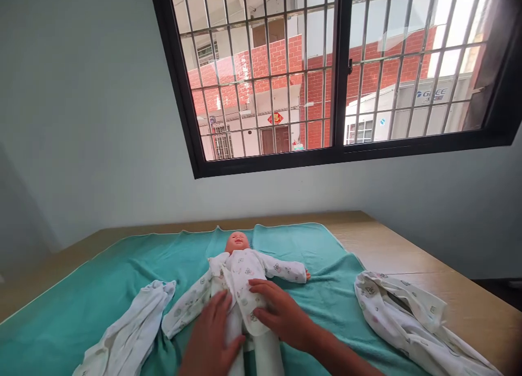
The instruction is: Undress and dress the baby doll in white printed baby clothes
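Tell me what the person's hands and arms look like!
The left hand and right hand wear no gloves, and I see no rings. The right forearm shows no sleeve, watch or bracelet. The left forearm is out of view.

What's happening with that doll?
A person is handling a doll lying face up on a green cloth. The right hand rests on its printed top, the left hand at its side. A tiny hand pokes from one sleeve; the other sleeve shows none. A white garment lies to the left, a printed garment to the right.
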Motion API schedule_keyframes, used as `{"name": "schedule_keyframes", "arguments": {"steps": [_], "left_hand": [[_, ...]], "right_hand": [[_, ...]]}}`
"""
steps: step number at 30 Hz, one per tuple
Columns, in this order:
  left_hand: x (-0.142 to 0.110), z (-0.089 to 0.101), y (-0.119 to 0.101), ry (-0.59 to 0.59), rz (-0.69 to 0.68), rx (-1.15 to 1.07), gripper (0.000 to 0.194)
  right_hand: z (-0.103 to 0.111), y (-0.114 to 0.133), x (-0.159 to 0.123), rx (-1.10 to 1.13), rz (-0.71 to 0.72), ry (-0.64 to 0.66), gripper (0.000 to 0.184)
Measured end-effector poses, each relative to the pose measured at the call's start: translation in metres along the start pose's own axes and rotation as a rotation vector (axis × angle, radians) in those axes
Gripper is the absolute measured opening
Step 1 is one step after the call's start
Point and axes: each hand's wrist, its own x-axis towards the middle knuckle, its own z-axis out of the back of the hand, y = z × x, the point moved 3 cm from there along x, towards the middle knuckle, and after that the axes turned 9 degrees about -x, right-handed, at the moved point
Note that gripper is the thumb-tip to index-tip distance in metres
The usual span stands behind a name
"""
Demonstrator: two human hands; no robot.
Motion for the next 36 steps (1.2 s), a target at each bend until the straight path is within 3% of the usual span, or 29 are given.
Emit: {"name": "schedule_keyframes", "arguments": {"steps": [3, 6, 9, 12, 15, 18, 20, 22, 26, 28, 30, 33, 36], "left_hand": [[-0.02, -0.006, -0.003, -0.041, 0.136, -0.042, 0.037], [0.001, 0.001, -0.002, -0.05, 0.198, -0.053, 0.022], [0.021, 0.012, 0.0, -0.04, 0.175, -0.089, 0.025], [0.015, 0.018, -0.005, -0.027, 0.163, -0.293, 0.024], [-0.006, 0.019, -0.026, 0.001, 0.067, -0.507, 0.022], [-0.019, 0.02, -0.045, 0.065, -0.073, -0.607, 0.016], [-0.016, 0.024, -0.045, 0.067, -0.092, -0.64, 0.013], [-0.009, 0.028, -0.037, 0.034, -0.021, -0.587, 0.011], [0.0, 0.022, -0.028, 0.093, 0.112, -0.316, 0.049], [-0.003, 0.015, -0.032, 0.102, 0.142, -0.231, 0.055], [-0.006, 0.009, -0.034, 0.072, 0.141, -0.188, 0.053], [-0.004, 0.011, -0.028, -0.017, 0.167, -0.19, 0.038], [0.009, 0.025, -0.018, -0.112, 0.347, -0.308, 0.025]], "right_hand": [[-0.009, 0.007, 0.021, -0.214, 0.009, 0.003, 0.043], [-0.021, 0.02, 0.052, -0.523, -0.06, -0.053, 0.031], [-0.031, 0.028, 0.085, -0.771, -0.158, -0.107, 0.026], [-0.038, 0.025, 0.112, -0.787, -0.259, -0.075, 0.028], [-0.04, 0.013, 0.133, -0.687, -0.331, -0.014, 0.011], [-0.035, 0.002, 0.142, -0.588, -0.343, -0.032, 0.021], [-0.031, -0.004, 0.136, -0.507, -0.357, -0.085, 0.028], [-0.029, -0.009, 0.119, -0.441, -0.37, -0.156, 0.032], [-0.034, -0.01, 0.066, -0.363, -0.294, -0.351, 0.026], [-0.04, -0.007, 0.037, -0.382, -0.231, -0.406, 0.022], [-0.045, 0.0, 0.01, -0.44, -0.147, -0.378, 0.02], [-0.046, 0.009, -0.025, -0.461, -0.02, -0.23, 0.02], [-0.039, 0.01, -0.048, -0.384, -0.033, -0.118, 0.009]]}}
